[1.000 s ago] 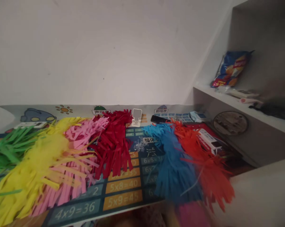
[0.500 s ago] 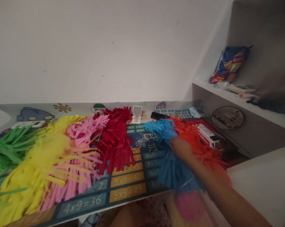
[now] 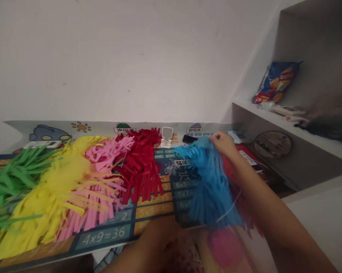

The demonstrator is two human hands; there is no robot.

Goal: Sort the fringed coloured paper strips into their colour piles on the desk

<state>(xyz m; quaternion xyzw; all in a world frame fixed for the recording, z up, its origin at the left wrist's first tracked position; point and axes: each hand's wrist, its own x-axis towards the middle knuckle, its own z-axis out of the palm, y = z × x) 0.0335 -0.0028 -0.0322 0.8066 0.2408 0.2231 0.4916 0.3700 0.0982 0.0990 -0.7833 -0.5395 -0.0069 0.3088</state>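
Six bunches of fringed strips lie on the surface (image 3: pixel 104 236), and the blue fringe (image 3: pixel 209 182), on the right of the printed sums, is the one being handled. Half a second ago the right hand (image 3: pixel 223 143) was against the middle of that fringe; now it has moved farther toward the wall, to the upper right corner. Its fingers are drawn in narrow and hold the blue edge, which sits higher and nearer the wall than before. The orange-red fringe (image 3: pixel 230 168), plain to see a second ago, is now mostly behind the right forearm.

At the front edge, the left hand (image 3: pixel 162 235) has come up as a dark blur, near the sums; I cannot tell how its fingers stand. Beside it, lower right, is a blurred pink round thing (image 3: pixel 225 247).

The green fringe (image 3: pixel 20 170), yellow fringe (image 3: pixel 64 172), pink fringe (image 3: pixel 110 151) and dark red fringe (image 3: pixel 144 167) keep their overlapping order on the left. The white stand (image 3: pixel 166 137) remains upright near the wall, just beside the dark red one.
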